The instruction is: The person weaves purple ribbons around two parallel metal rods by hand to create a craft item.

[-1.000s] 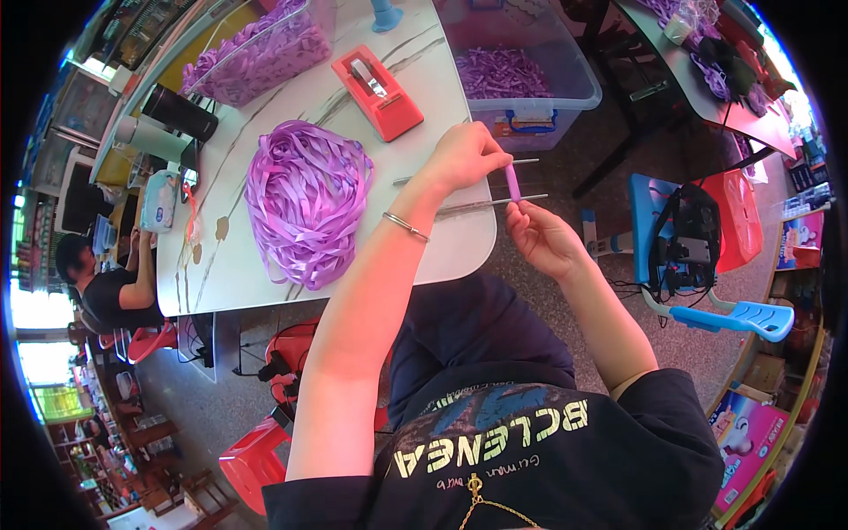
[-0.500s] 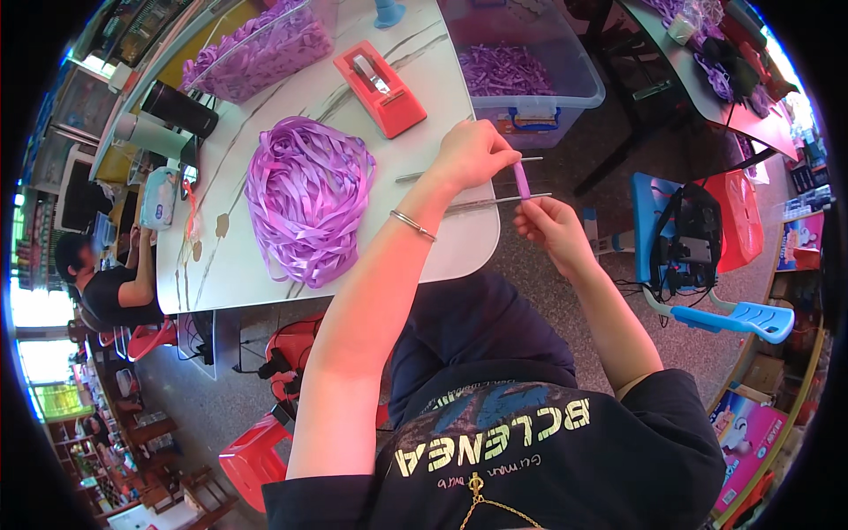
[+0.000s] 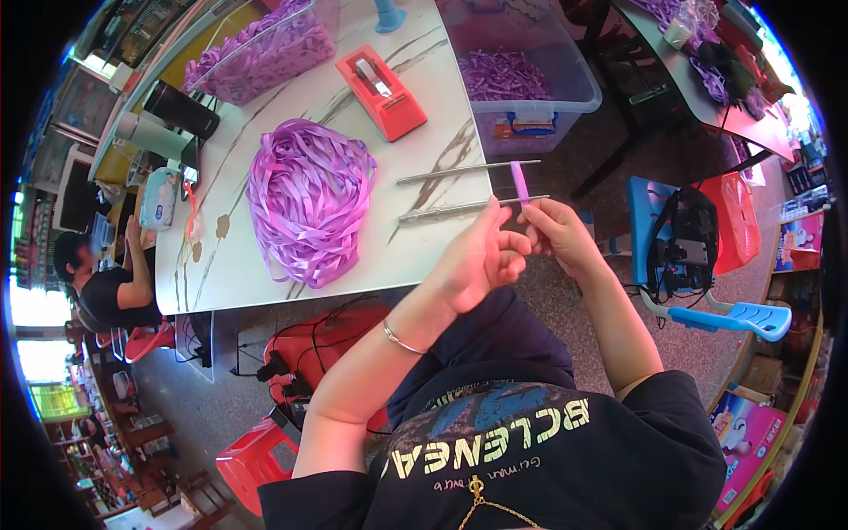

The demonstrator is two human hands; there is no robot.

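Two thin metal rods (image 3: 442, 211) stick out past the table's right edge, side by side. A band of purple ribbon (image 3: 519, 181) spans them near their outer ends. My right hand (image 3: 565, 237) is closed in a pinch at the band's near end, by the nearer rod. Just below that rod, beside my right fingertips, my left hand (image 3: 481, 265) is turned palm up, fingers apart and loosely bent; I see nothing in it. On the table to the left lies a large heap of loose purple ribbon (image 3: 309, 203).
A red tape dispenser (image 3: 384, 95) stands behind the rods on the marble-patterned table (image 3: 424, 84). A clear bin (image 3: 265, 57) of purple ribbon is at the back left; another tub (image 3: 565, 97) sits beyond the right edge. A blue chair (image 3: 733, 318) stands right; a person (image 3: 110, 283) sits far left.
My left hand has come off the far end of the ribbon band and moved down toward me, below the nearer rod, its fingers loosening. My right hand stays at the band's near end.
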